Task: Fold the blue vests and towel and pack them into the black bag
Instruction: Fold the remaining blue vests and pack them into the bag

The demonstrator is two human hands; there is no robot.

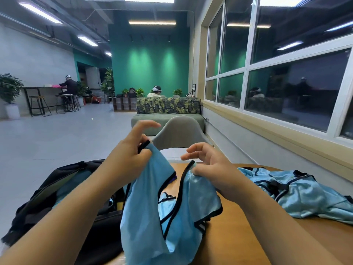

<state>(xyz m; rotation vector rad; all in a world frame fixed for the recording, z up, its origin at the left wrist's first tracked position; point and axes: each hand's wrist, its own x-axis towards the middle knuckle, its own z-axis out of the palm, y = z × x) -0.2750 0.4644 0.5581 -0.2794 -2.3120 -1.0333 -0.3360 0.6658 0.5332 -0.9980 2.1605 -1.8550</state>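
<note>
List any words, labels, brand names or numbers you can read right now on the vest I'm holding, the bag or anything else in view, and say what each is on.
No readable text anywhere in view.
Held blue vest: plain fabric with black trim, no print showing.
Black bag: no logo or label visible.
Small wall sign: too small to read.

Blue vest [152,217] black-trimmed, held up by shoulder straps; crumpled vests [298,194] on right; black bag [57,188] open, left.

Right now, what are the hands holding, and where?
One blue vest, lifted above the table. The left hand pinches one black-trimmed shoulder strap; the right hand pinches the other.
</note>
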